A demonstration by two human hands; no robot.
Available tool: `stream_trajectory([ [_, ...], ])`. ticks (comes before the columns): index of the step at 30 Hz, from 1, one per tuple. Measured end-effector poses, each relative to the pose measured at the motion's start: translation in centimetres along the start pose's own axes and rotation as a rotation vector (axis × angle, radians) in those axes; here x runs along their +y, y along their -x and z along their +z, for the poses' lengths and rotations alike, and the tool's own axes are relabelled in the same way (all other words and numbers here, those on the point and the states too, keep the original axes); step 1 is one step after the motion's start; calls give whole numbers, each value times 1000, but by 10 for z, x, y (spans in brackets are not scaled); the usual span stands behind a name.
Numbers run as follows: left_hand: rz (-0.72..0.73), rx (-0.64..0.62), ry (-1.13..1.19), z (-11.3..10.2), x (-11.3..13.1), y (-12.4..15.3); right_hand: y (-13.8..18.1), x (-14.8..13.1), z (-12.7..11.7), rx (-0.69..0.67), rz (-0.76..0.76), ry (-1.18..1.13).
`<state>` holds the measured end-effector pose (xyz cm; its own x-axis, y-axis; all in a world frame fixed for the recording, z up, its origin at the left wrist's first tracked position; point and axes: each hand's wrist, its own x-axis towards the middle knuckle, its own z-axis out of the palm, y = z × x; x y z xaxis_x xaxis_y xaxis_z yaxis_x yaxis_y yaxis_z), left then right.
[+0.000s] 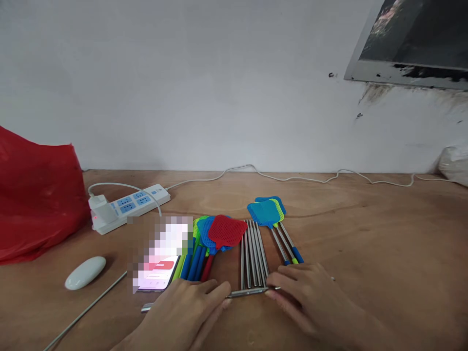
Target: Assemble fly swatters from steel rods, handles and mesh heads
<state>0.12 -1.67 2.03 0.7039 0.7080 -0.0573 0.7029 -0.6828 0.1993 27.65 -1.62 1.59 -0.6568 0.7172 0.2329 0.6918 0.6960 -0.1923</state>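
My left hand (192, 304) and my right hand (305, 297) both pinch a thin metal rod (248, 292), which lies crosswise near the front of the table. A silvery end (146, 307) pokes out left of my left hand; whether it belongs to the same rod is hidden. Just beyond the rod, several loose metal rods (254, 253) lie side by side. Left of these is a pile of fly swatter heads, a red one (226, 231) on top, with coloured handles (197, 263) beside my left hand. Three fly swatters with metal shafts (268, 212) lie beyond my right hand.
A lit phone (161, 268), partly blurred, lies left of the swatter pile. Farther left are a white oval object (86, 273), a power strip (141, 204) with a plugged-in charger (102, 209), and a red bag (40, 195). A white cable (288, 179) runs along the wall.
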Motion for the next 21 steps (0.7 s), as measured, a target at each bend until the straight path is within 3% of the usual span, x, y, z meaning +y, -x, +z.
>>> stream_trajectory([
  [2,-44,44,-22,-1,-3,3,5,7,-6,-40,66,-26],
  [5,-82,77,-87,-4,-9,8,12,16,-14,-34,34,-55],
  [10,-94,18,-136,-9,-23,12,22,36,-21,39,8,-33],
  [15,-124,7,-178,-9,-33,13,29,58,-21,-20,-2,89],
  [19,-105,-76,-186,-11,-13,0,19,34,-11,9,-77,119],
  [21,-54,-133,-145,-13,1,-8,10,14,-5,75,-201,76],
])
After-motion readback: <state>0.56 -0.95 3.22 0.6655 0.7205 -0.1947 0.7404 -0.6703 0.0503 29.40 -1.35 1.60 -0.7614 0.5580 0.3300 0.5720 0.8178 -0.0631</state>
